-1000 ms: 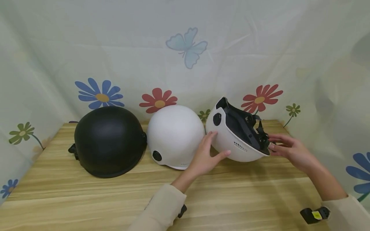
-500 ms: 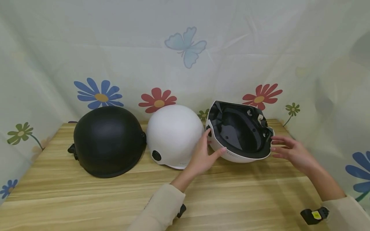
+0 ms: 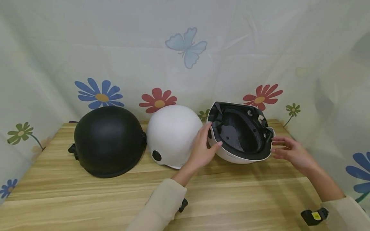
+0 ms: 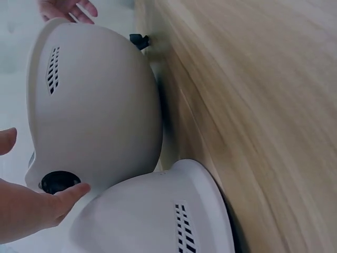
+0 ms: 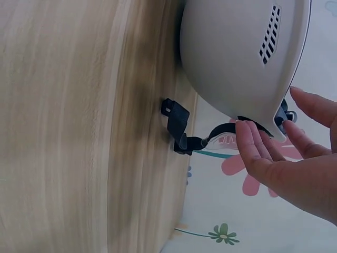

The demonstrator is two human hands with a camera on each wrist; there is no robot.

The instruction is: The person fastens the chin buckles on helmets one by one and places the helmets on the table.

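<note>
A white helmet (image 3: pixel 231 158) lies upturned at the right of the row, its black padded liner (image 3: pixel 240 128) facing up and toward the camera. At its left edge is my left hand (image 3: pixel 200 150), fingers and thumb spread; in the left wrist view a fingertip is right at the black round disc (image 4: pixel 60 182). My right hand (image 3: pixel 293 152) has its fingertips at the helmet's right end, fingers gently bent, thumb apart from them in the right wrist view. A black chin strap (image 5: pixel 178 121) hangs beyond that end down to the table.
Left of the upturned helmet, a second white helmet (image 3: pixel 174 134) sits dome up, close against it. A black helmet (image 3: pixel 108 141) stands dome up at the far left. The wood-grain table (image 3: pixel 231 199) ends at a flowered curtain (image 3: pixel 245 48).
The right-hand helmet has rolled from its side to opening up, showing its inside. My left hand has eased slightly back at its left edge; my right hand stays at the right end.
</note>
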